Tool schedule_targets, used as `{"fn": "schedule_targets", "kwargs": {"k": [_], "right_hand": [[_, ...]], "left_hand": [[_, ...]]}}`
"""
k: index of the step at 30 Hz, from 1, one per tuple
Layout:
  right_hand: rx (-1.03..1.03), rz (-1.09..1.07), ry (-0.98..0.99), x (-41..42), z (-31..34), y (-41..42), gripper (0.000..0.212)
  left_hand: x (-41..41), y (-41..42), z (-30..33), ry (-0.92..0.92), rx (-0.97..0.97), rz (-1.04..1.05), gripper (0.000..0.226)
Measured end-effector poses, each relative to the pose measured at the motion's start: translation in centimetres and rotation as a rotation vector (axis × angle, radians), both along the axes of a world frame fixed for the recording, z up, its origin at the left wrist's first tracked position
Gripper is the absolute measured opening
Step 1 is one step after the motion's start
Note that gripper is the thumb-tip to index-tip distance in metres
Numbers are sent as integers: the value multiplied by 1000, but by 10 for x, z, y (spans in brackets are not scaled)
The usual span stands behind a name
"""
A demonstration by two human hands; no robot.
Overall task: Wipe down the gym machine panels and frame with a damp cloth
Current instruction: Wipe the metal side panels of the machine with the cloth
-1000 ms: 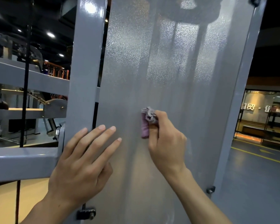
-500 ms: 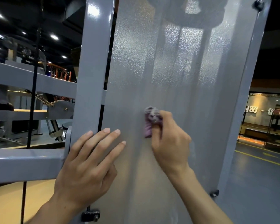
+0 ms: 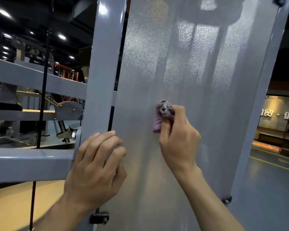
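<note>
Cloth (image 3: 158, 119) (bunched, purple) in right hand (image 3: 177, 140).

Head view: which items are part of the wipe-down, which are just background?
In the job:
crumpled purple cloth, gripped by right hand
frosted grey translucent panel
grey painted steel upright
left hand, resting at the panel's edge

Background:
neighbouring grey gym machine
black cable
yellow floor lines

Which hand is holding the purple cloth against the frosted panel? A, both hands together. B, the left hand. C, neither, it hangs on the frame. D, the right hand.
D: the right hand grips the bunched purple cloth against the frosted panel; the left hand only rests beside the frame.
</note>
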State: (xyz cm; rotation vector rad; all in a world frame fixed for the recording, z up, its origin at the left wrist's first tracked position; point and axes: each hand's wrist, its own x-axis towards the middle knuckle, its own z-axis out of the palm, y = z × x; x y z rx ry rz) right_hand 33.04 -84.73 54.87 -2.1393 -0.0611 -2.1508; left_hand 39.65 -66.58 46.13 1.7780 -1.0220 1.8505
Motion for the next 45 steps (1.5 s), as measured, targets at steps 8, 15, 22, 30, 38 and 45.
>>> {"fn": "schedule_targets", "kwargs": {"k": [8, 15, 22, 30, 38, 45], "right_hand": [[-217, -41, 46, 2, 16, 18, 23], [-464, -16, 122, 8, 9, 36, 29], [-508, -87, 44, 1, 70, 38, 34], [-860, -60, 206, -3, 14, 28, 13], [-788, -95, -4, 4, 86, 39, 24], [-928, -116, 118, -3, 56, 26, 20]], "left_hand": [[1, 0, 0, -20, -15, -18, 11], [0, 0, 0, 6, -4, -6, 9], [-1, 2, 0, 21, 6, -6, 9], [3, -2, -2, -41, -35, 1, 19], [6, -2, -5, -23, -21, -2, 15], [4, -2, -4, -50, -29, -3, 16]]}}
